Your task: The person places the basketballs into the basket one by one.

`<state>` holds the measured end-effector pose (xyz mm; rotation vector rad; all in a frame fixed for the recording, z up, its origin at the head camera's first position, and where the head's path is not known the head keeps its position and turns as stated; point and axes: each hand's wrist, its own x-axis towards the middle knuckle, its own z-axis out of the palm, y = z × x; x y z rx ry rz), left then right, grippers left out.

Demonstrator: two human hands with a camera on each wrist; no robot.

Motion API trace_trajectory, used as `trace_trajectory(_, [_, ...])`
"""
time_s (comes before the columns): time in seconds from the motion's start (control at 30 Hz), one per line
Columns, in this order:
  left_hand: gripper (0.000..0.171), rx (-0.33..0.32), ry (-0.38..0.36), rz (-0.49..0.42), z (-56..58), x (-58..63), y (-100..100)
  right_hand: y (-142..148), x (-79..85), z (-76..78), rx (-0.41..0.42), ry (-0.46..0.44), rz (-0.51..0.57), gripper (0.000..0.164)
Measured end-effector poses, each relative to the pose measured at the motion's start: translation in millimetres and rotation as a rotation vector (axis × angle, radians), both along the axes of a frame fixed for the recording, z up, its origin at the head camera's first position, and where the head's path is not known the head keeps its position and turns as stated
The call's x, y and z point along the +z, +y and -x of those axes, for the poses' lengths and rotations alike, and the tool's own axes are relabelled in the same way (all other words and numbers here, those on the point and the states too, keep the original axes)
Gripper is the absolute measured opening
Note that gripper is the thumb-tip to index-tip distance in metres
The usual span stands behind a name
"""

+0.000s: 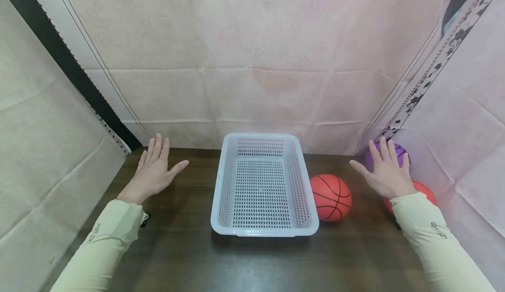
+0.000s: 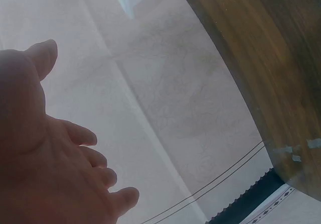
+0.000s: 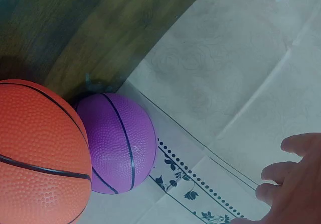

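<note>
My left hand (image 1: 154,171) hovers over the table's left part, fingers spread and holding nothing; in the left wrist view the same hand (image 2: 60,158) has only the cloth beyond it. On the other side, my right hand (image 1: 387,173) is raised with fingers spread, also holding nothing. Behind it, partly covered in the head view, are a purple ball (image 1: 400,151) and an orange-red ball (image 1: 424,192). The right wrist view shows the purple ball (image 3: 118,143) beside the orange ball (image 3: 42,153). Another orange-red basketball (image 1: 330,197) sits against the right side of a white plastic basket (image 1: 265,232).
The dark wooden table (image 1: 173,257) is bounded by pale cloth at the back (image 1: 252,64), left (image 1: 51,151) and right (image 1: 469,121). No objects show inside the perforated basket.
</note>
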<state>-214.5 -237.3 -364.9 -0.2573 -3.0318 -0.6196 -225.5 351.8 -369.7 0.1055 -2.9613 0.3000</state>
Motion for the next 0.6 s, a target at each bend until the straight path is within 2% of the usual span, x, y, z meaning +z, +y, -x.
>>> trace_trajectory(0.13, [0.097,-0.001,-0.001,0.006,-0.7,1.2,4,-1,-1.2,1.9,0.007,-0.014,-0.004,0.095])
trace_trajectory(0.23, [0.099,-0.009,0.013,-0.014,-5.0,-2.4,16,-4,-2.8,0.5,0.008,-0.022,0.013,0.095])
trace_trajectory(0.33, [0.101,-0.032,-0.004,-0.111,-17.1,-12.3,39,-8,-6.3,-4.9,0.003,-0.016,0.080,0.094])
trace_trajectory(0.47, [0.105,-0.084,-0.069,-0.295,-38.5,-32.8,73,-19,-16.1,-14.9,0.007,0.022,0.206,0.090])
trace_trajectory(0.6, [0.108,-0.114,-0.090,-0.429,-52.6,-52.6,94,-31,-30.1,-24.2,0.016,0.038,0.316,0.087])
